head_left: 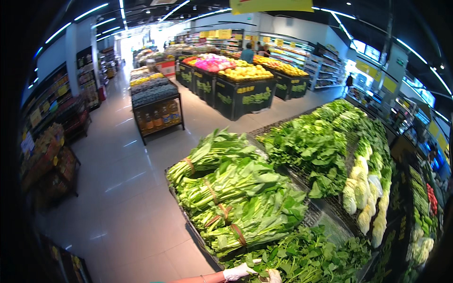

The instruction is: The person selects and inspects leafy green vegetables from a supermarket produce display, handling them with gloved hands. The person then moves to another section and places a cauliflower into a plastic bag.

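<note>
"Touching the loose leafy greens (314, 257), aren't we, with both hands?"

"With the left, yes: our white-gloved left hand (239, 272) comes in low, its fingers at the near left edge of that pile. Our pale-gloved right hand (273, 276) sits just right of those fingers, partly cut off by the lower edge of our view."

"How do our fingers stand?"

"On the left, the uppermost one lies a little apart from the rest, pointing right into the leaves. Foliage covers the tips, so we cannot tell whether they pinch a stem. On the right they look curled, but we cannot tell what, if anything, is between them."

"And around them?"

"Just beyond our left fingers lie tied bunches of stemmed greens (264, 198) with brown bands (238, 235), in a dark tray (200, 243) whose rim runs ahead and leftward from the fingers. Farther ahead and to their right, we see pale napa cabbages (361, 181)."

"Farther out?"

"Well ahead of our fingers, past the tiled floor (122, 212), a black display stand (243, 96) carries yellow fruit (247, 71)."
</note>
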A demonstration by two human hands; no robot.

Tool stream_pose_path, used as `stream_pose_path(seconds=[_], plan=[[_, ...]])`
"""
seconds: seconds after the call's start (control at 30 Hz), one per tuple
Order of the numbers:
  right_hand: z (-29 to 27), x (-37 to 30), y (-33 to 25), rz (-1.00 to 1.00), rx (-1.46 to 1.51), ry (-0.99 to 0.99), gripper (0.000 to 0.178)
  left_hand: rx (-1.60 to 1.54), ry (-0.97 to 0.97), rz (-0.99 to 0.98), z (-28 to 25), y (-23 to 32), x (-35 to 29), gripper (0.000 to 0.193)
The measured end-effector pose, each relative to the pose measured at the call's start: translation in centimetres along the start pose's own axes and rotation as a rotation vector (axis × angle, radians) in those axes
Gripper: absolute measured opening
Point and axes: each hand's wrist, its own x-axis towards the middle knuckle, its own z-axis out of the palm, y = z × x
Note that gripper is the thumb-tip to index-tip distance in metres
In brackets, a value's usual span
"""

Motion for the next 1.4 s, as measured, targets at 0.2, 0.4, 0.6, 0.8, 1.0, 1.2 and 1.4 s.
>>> stream_pose_path(seconds=[0.2, 0.4, 0.6, 0.8, 1.0, 1.2, 1.4], plan=[[1.0, -0.1, -2.0, -0.103, -0.114, 0.044, 0.020, -0.067, 0.075, -0.129, -0.6, -0.1, -0.8, 0.056], [1.3, 1.1, -2.1, 0.495, 0.497, 0.149, 0.036, 0.006, 0.040, -0.110, 1.4, 3.5, -1.5, 0.059], [-0.4, 0.7, -2.8, 0.223, 0.105, -0.027, 0.038, 0.408, 0.050, -0.229, 1.7, 5.7, -1.8, 0.050], [-0.7, 0.5, -3.5, 0.345, -0.209, -0.122, 0.034, 0.508, -0.039, -0.297, 3.9, 7.2, -1.3, 0.030], [-3.8, -0.6, -5.4, 0.316, 0.076, 0.091, 0.031, 0.301, -0.133, -0.263, 4.5, 8.8, -0.6, 0.082], [-11.8, -2.8, -11.0, -0.111, 0.317, 0.640, 0.038, 0.184, -0.027, -0.289, 4.5, 8.9, 1.1, 0.057], [-16.9, -5.7, -9.6, -0.044, -1.358, 0.697, 0.056, 0.098, 0.091, -0.340, 5.3, 9.8, 1.5, 0.040]])
